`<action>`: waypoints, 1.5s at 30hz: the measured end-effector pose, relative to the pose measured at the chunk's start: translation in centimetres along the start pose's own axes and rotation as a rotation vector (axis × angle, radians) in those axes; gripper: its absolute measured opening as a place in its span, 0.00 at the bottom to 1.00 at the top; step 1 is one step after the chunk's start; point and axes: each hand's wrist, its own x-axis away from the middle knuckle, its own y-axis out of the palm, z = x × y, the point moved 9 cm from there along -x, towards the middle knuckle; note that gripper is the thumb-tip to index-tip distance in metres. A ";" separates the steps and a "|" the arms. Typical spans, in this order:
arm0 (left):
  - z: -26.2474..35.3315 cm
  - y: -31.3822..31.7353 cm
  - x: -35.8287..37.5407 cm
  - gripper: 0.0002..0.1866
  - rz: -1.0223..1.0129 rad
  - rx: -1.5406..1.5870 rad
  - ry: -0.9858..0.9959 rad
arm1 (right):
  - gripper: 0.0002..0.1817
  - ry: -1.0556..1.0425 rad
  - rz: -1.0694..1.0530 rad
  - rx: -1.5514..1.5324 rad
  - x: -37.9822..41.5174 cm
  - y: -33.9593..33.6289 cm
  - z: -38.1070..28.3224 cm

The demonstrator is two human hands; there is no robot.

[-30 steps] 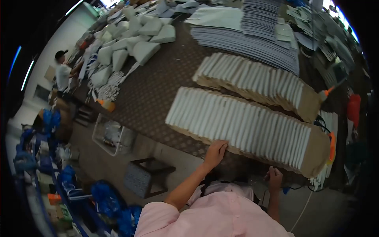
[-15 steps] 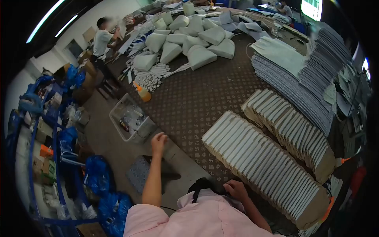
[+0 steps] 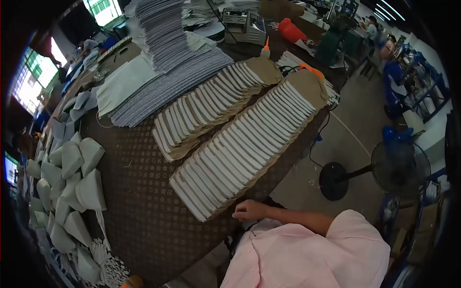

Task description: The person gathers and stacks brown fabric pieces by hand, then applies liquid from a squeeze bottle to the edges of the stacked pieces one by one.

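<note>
Head view. Right hand rests at the table's near edge, fingers curled in loosely, holding nothing; knuckles sit just beside the low end of the near row of cards. Left hand not in view, so its fingers cannot be told.

The near row is a long fan of flat brown cardboard pieces, each with a pale strip along its exposed edge, overlapped like shingles and running diagonally from near the hand toward the far table edge. The overlap probably keeps every pale edge uncovered and reachable at once. A second, shorter row lies alongside it, touching or nearly so, built the same way.

Table is covered in dark brown patterned cloth, matte. Beyond the rows: a fanned spread of thin grey sheets and a taller pile of the same. Left side: a heap of pale wedge-shaped pads, soft-looking, edges rounded. An orange-capped glue bottle stands upright at the far end of the rows, within reach of them. On the floor at right, a standing fan.
</note>
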 end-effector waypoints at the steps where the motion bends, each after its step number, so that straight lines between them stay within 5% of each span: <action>1: 0.0 -0.4 -0.3 0.27 -0.010 -0.011 0.020 | 0.17 -0.029 -0.008 0.052 0.6 1.6 -0.4; 5: -1.6 -2.6 2.2 0.27 -0.002 -0.036 0.060 | 0.16 -0.186 0.015 0.173 0.7 3.9 -1.0; 11: -0.5 -4.5 10.8 0.26 0.060 -0.044 0.141 | 0.19 0.086 -0.081 -0.436 -1.9 7.2 -3.6; 14: 14.1 9.6 24.6 0.21 -0.564 0.320 0.348 | 0.33 0.275 -0.298 -0.790 -3.2 12.0 -6.4; 17: 21.8 17.3 35.8 0.28 -1.043 0.469 0.506 | 0.37 0.133 -0.521 -1.082 -4.1 13.2 -11.2; 21: 25.5 21.2 39.8 0.34 -1.203 0.402 0.516 | 0.33 -0.052 -0.520 -1.220 -5.3 8.0 -9.7; 22: 25.1 22.0 40.3 0.37 -1.295 0.455 0.429 | 0.31 -0.062 -0.334 -1.242 -5.2 6.6 -9.3; 27: 19.5 25.1 36.5 0.39 -1.180 0.247 0.413 | 0.24 -0.404 0.187 -1.351 -3.4 -4.4 -9.9; 31: 10.2 22.6 26.4 0.29 -0.731 -0.164 0.444 | 0.29 -0.609 0.581 -1.002 2.3 -12.9 -13.3; 38: 3.9 16.9 19.5 0.26 -0.255 -0.631 0.639 | 0.30 -0.619 0.769 -0.540 3.7 -16.5 -16.5; 39: 4.4 16.7 20.2 0.26 -0.198 -0.693 0.752 | 0.30 -0.653 0.733 -0.631 3.4 -16.3 -16.4; 45: 4.7 16.3 20.7 0.26 -0.183 -0.689 0.712 | 0.27 -0.573 0.559 -1.150 1.1 -14.5 -13.6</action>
